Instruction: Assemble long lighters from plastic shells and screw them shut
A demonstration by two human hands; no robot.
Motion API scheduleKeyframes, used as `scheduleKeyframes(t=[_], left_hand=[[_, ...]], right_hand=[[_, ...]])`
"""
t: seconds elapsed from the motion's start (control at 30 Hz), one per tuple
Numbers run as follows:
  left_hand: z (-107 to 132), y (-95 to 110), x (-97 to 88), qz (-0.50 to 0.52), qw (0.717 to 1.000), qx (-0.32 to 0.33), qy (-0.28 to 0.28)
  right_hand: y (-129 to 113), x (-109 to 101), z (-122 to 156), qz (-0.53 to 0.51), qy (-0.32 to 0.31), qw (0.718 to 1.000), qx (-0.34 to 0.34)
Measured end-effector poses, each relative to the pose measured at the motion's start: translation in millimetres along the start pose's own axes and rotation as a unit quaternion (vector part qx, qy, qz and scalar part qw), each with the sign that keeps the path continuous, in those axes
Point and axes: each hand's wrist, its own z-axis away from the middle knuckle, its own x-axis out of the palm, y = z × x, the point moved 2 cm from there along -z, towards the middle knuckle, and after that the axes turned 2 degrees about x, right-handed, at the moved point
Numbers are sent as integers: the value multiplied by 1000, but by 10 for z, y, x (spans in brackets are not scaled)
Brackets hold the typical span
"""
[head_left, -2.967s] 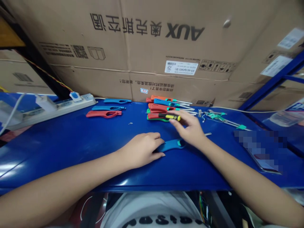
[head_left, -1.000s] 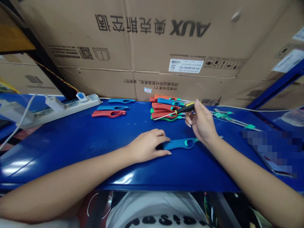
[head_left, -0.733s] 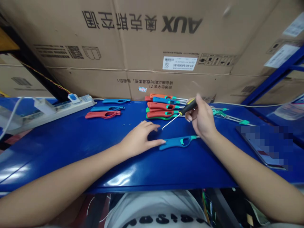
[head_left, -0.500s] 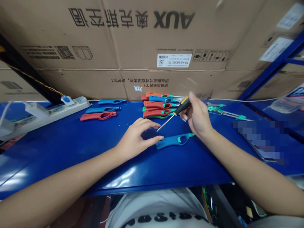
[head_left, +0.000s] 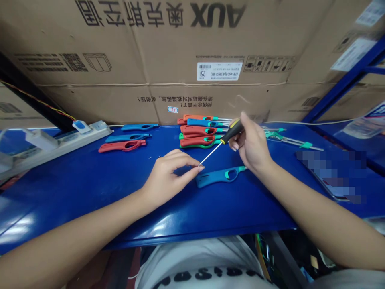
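Observation:
My right hand (head_left: 252,147) grips a screwdriver (head_left: 224,139) by its black and yellow handle, with the thin shaft slanting down to the left. My left hand (head_left: 168,176) is raised just off the blue table (head_left: 90,188), thumb and forefinger pinched together at the screwdriver's tip; whatever sits between them is too small to make out. A blue long-nosed lighter with a teal trigger (head_left: 218,177) lies flat on the table right below both hands, touched by neither.
A stack of red, blue and green lighters (head_left: 200,130) lies behind the hands. Three more lighter shells (head_left: 126,138) lie to the left, near a white power strip (head_left: 57,140). Loose metal tubes with teal parts (head_left: 285,139) lie at right. Big cardboard boxes (head_left: 180,60) wall the back.
My right hand picked the screwdriver up from the stack and turned its tip down-left. My left hand let go of the blue lighter, rose, and pinched at the screwdriver's tip.

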Motion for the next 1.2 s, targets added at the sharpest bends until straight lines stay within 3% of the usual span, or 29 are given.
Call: scheduleKeyframes(t=[0.33,0.57,0.73,0.87,0.93,1.07,1.2], left_hand=[[1,-3,7,5,1000,-2,-13],[13,-23,35,1,998,-14,-67],[65,-28,116,3,988,-16,-151],[98,-8,187,38,982,-56,-175],[109,-4,215,61,980,-71,-176],[122,-13,237,89,978,-71,-173],[129,-17,240,91,975,-61,-191]], right_hand=[[23,-56,-7,36,3,998,-50],[-52,-67,34,109,-24,986,-126],[-228,-6,233,201,-138,940,-240],[-301,100,419,179,-226,930,-228],[-300,134,480,178,-212,932,-235],[-235,108,510,189,-117,924,-311],[-168,102,484,212,-190,896,-340]])
